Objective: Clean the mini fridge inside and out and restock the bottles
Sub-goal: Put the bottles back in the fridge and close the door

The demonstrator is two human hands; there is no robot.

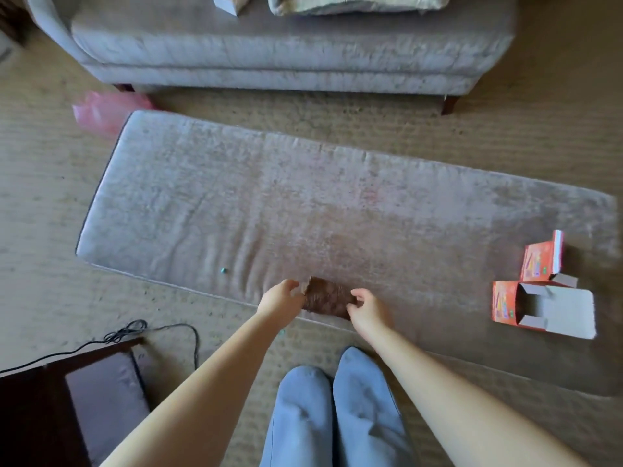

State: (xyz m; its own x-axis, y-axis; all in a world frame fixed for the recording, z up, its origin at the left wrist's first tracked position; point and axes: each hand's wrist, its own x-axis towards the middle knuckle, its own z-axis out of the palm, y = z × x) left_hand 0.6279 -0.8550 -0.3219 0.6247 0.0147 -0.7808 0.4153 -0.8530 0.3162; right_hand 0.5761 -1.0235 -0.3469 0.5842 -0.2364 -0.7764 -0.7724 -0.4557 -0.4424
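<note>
Pinching a rough, fuzzy-looking brown piece [327, 298] by its two ends, the left hand [281, 296] and right hand [365, 308] hold it at the near edge of the flat, velvety grey cushion [236, 203] at 6 o'clock. This looks like readying a wipe or clearing litter, not fridge work yet. No mini fridge or bottles show, unless the dark glossy unit [101, 392] at 8 o'clock is it, which I cannot tell; the next move likely calls for turning there, away from the opened orange cardboard boxes [505, 305] at 3 o'clock.
</note>
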